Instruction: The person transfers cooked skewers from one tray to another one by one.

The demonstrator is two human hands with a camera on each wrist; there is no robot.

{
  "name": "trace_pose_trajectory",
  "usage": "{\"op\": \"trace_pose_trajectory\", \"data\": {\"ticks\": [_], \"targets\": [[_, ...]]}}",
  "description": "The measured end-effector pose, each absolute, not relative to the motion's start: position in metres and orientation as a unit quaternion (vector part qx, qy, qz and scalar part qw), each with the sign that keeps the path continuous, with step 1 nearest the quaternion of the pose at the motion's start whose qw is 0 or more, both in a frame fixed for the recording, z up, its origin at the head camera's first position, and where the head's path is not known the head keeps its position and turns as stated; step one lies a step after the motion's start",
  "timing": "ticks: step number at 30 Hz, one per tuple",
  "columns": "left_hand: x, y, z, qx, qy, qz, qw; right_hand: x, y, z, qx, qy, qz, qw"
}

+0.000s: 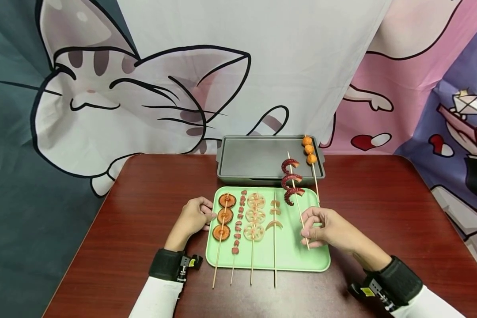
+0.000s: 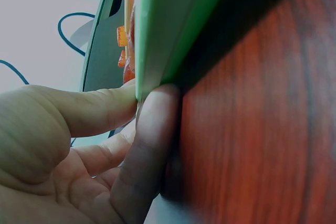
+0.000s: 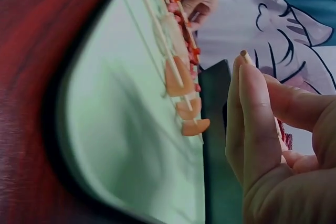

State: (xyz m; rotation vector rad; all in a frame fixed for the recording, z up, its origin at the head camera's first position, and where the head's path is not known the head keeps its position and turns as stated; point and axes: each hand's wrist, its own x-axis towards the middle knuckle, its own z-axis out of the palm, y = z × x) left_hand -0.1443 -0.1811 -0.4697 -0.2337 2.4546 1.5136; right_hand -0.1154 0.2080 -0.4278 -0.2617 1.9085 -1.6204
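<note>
My right hand (image 1: 321, 226) pinches the bare lower end of an octopus tentacle skewer (image 1: 292, 181), holding it tilted above the right part of a light green tray (image 1: 298, 263). In the right wrist view, the stick's end (image 3: 245, 55) pokes out between the fingertips. At the tray's left edge, my left hand (image 1: 194, 215) grips the rim, thumb on one side and a finger on the other in the left wrist view. On the tray lie a skewer of round brown slices (image 1: 224, 216), one of small reddish meat pieces (image 1: 237, 225), a lotus root skewer (image 1: 255, 216) and one of curved tan pieces (image 1: 274, 212).
Behind the green tray stands a dark grey baking tray (image 1: 258, 157). A skewer of orange-brown balls (image 1: 309, 150) lies along its right side, its stick reaching over the green tray's far right corner. Both trays are on a reddish-brown wooden table (image 1: 143, 198), with a printed cloth (image 1: 302, 57) behind.
</note>
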Motion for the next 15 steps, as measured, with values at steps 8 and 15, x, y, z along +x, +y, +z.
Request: {"op": "trace_pose_trajectory", "data": {"ticks": [8,15], "targets": [[-0.144,-0.182,-0.469,-0.077,0.844,0.516,0.122,-0.100,0.208,-0.430,-0.108,0.726,-0.602,0.316],[-0.145,-0.182,-0.471,-0.079,0.846,0.513,0.122,-0.088,0.205,-0.433,-0.102,0.717,-0.607,0.326]]}}
